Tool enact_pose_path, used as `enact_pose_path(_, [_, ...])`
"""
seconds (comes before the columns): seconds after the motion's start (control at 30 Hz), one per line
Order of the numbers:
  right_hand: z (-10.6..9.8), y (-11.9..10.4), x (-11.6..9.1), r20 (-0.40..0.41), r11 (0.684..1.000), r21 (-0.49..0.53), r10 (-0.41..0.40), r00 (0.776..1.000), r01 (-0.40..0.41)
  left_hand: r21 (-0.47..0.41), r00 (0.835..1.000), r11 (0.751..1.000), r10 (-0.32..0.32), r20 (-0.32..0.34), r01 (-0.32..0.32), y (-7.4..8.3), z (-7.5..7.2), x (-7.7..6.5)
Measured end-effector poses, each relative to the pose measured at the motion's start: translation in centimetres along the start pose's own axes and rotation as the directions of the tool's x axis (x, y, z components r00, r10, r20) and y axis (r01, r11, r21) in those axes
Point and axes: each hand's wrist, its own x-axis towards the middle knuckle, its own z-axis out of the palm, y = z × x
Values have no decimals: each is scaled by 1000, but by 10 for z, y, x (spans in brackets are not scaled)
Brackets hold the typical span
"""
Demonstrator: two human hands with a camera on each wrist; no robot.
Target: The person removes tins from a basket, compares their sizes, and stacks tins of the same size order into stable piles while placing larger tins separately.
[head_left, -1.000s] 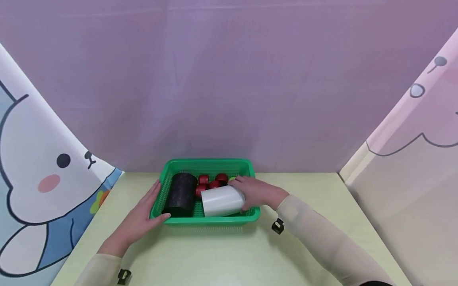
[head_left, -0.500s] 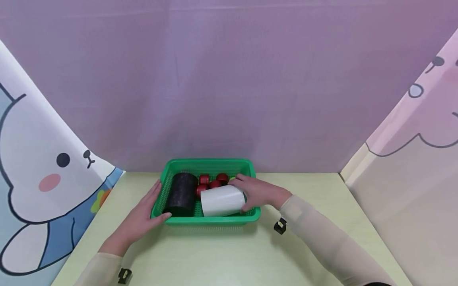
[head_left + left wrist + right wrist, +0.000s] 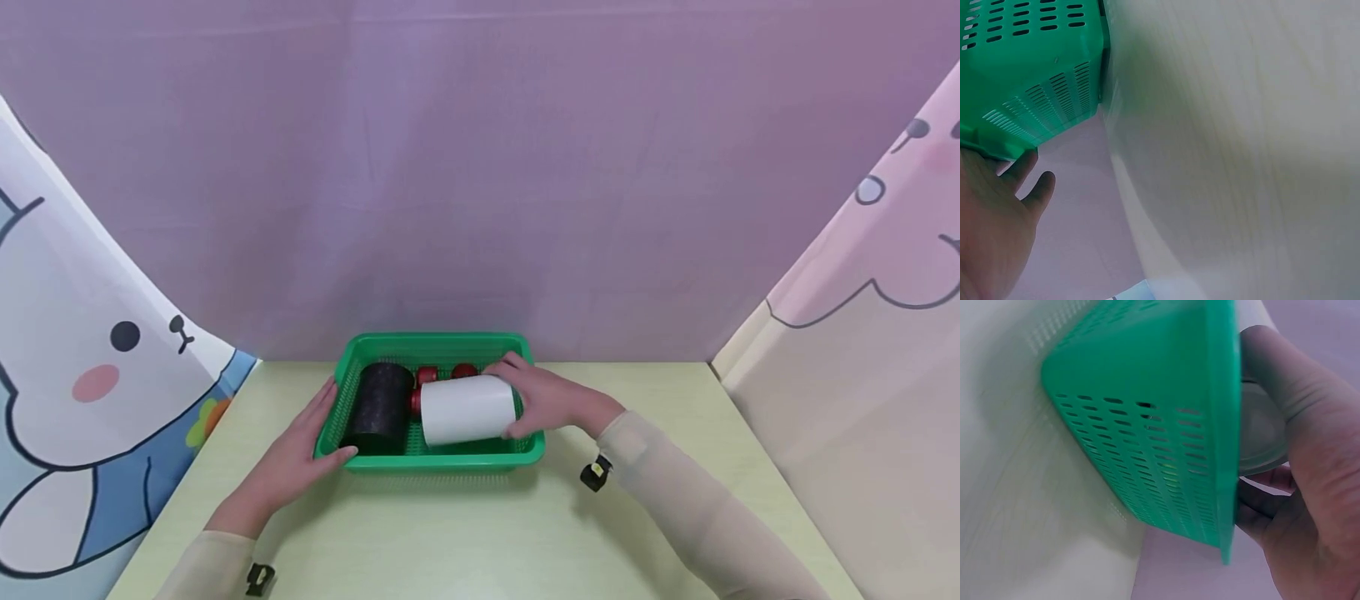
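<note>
The left hand [image 3: 288,467] rests, thumb spread, against the left edge of the green basket [image 3: 442,463], while the right hand [image 3: 551,398] grips the white cylinder [image 3: 467,410] at the basket's right half.

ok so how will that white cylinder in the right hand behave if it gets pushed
The white cylinder would probably roll if pushed on its side, given its round body. It seems stiff, showing no dent where the right hand grips one end. Its smooth-looking surface might slip a little.
</note>
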Motion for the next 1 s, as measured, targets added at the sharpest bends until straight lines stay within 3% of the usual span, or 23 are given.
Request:
enact_pose_path(0.4, [-15,4,-18,-168,991,136,28,985,-5,-9,1000,1000,-4,-6,4,0,1,-1])
enact_pose_path(0.6, [-18,8,-26,-265,968,244,7,964,60,-5,1000,1000,-17,-2,17,-3,3,-1])
enact_pose_path(0.77, [-20,14,-33,-332,960,254,-29,943,119,-8,1000,999,-31,3,31,-3,2,-2])
enact_pose_path(1.0, [-23,19,-47,-406,954,279,10,914,113,-14,999,999,-32,-3,32,0,1,-6])
